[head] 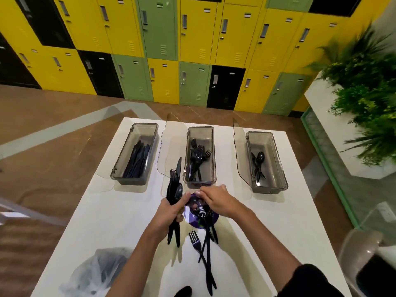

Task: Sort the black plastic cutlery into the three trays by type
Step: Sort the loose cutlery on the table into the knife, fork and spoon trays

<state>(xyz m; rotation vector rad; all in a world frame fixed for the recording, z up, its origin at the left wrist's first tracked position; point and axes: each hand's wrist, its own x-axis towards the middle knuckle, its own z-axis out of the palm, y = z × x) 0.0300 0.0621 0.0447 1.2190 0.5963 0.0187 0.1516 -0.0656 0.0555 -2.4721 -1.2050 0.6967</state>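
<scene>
The white table (pixel 246 221) carries three trays: the left tray (pixel 120 168) has knives, the middle tray (pixel 211 168) has forks, the right tray (pixel 278 172) has only a few spoons. The sorting looks partly done. The left hand (pixel 169 213) has its fingers wrapped around a mixed bundle (pixel 175 189). The right hand (pixel 216 200) pinches a spoon (pixel 194 200) at the loose pile (pixel 205 251), which is not yet sorted.
</scene>
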